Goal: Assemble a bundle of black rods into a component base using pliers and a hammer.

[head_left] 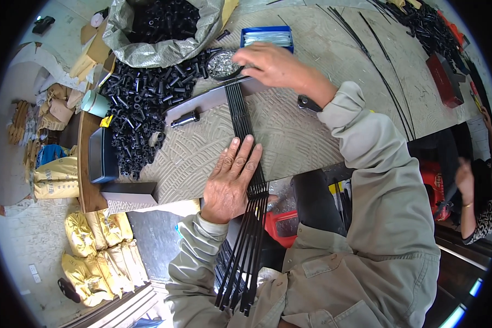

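A row of thin black rods lies side by side across the table, its near ends hanging over the front edge toward my lap. My left hand presses on the rods with its fingers flat on top, and a thumb tip shows on their far side. At the back, my right hand is at the right rim of a round black dish full of small shiny metal pieces. Its fingers are curled together, and what they hold, if anything, is hidden. A black cylindrical fitting lies left of the rods.
Black fittings are heaped at the left, below a woven sack of more. A blue box of clear strips stands behind my right hand. A grey strip edges the work spot. At right are long rods and another person's hand.
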`<state>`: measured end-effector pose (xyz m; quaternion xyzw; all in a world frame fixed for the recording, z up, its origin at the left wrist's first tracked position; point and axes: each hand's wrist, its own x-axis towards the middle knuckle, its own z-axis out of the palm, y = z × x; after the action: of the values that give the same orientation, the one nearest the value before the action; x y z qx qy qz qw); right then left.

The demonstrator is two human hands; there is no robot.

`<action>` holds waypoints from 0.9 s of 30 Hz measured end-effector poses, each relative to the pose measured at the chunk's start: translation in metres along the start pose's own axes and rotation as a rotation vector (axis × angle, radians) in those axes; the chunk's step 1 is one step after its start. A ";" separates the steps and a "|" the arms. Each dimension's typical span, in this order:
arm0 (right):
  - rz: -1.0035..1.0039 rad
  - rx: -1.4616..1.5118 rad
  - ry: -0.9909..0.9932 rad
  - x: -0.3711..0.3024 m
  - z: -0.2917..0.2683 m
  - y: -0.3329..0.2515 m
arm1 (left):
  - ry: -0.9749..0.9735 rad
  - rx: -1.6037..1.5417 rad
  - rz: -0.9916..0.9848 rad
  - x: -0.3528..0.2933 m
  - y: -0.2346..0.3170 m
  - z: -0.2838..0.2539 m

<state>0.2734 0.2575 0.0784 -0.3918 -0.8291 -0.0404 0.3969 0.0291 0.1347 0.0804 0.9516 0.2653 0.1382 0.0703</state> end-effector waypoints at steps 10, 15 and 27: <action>0.087 -0.285 -0.049 0.000 -0.012 0.014 | 0.034 0.026 0.010 -0.005 -0.004 0.000; 0.369 -0.370 -0.206 0.018 -0.035 0.048 | 0.053 0.052 0.003 -0.007 -0.003 0.002; 0.094 -0.666 -0.225 0.022 -0.048 0.064 | 0.124 0.142 0.073 -0.011 -0.006 0.016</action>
<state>0.3389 0.2973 0.1105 -0.5396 -0.7899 -0.2466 0.1549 0.0219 0.1329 0.0618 0.9529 0.2436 0.1799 -0.0189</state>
